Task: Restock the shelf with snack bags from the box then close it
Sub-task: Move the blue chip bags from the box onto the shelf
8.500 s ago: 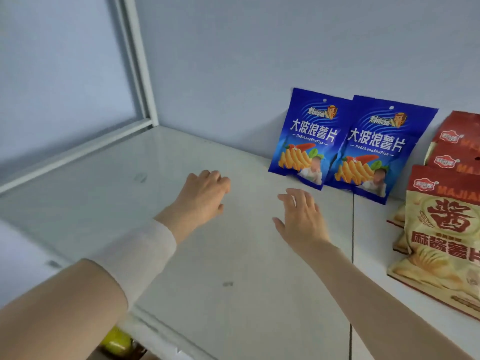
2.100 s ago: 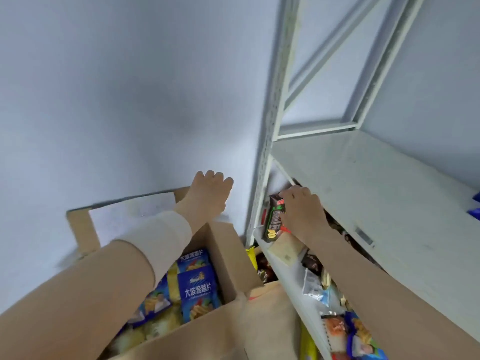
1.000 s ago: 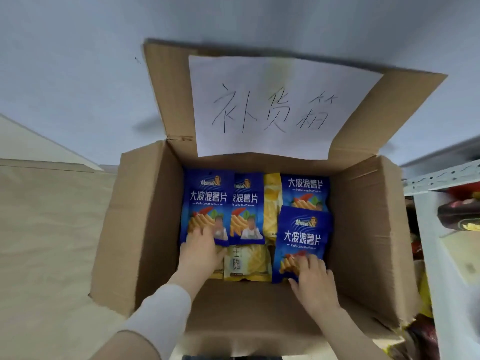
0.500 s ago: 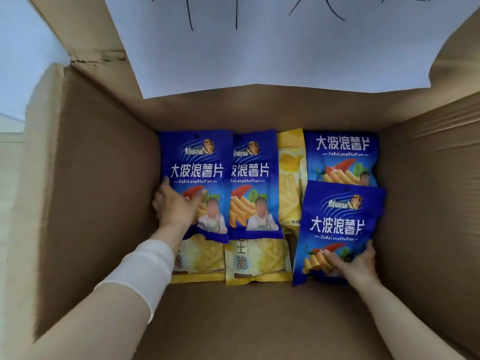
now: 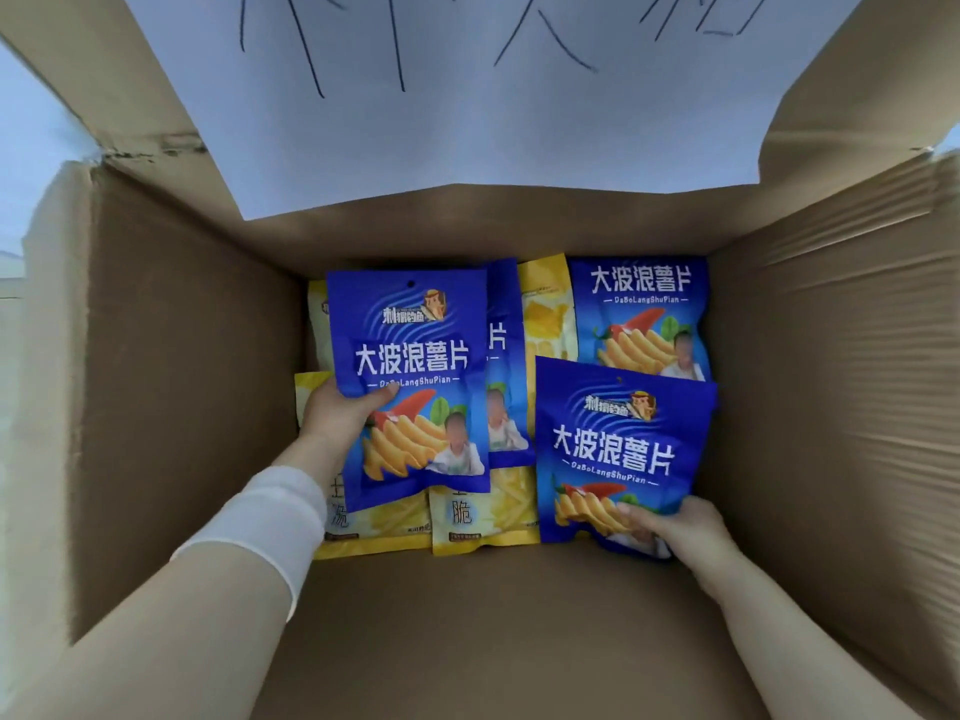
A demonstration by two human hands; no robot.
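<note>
- Snack bags (image 5: pixel 545 324) lie in the far half of the cardboard box (image 5: pixel 182 356), blue packets on top of yellow ones.
- Left blue bag (image 5: pixel 415 366) faces the camera, print upright, and overlaps a half-hidden blue bag (image 5: pixel 506 407) and the yellow bags (image 5: pixel 483 517) beneath it.
- Left hand (image 5: pixel 340 415) is clamped on that bag's left edge. The thumb is curled across the front just under the printed title, and the fingers are hidden behind the packet.
- Right blue bag (image 5: pixel 623 449) sits nearer the right wall and covers the lower part of the back blue bag (image 5: pixel 644 314), which rests against the far wall.
- Right hand (image 5: pixel 680 527) pinches this bag's lower right corner, thumb on the front and the other fingers out of sight behind it.
- White sleeve (image 5: pixel 270 522) covers the left forearm up to the wrist; the right forearm is bare.
- Bare cardboard floor shows in the near half of the box.
- Paper sheet (image 5: pixel 493 106) with handwritten strokes lies on the raised back flap and hangs over the far wall.
</note>
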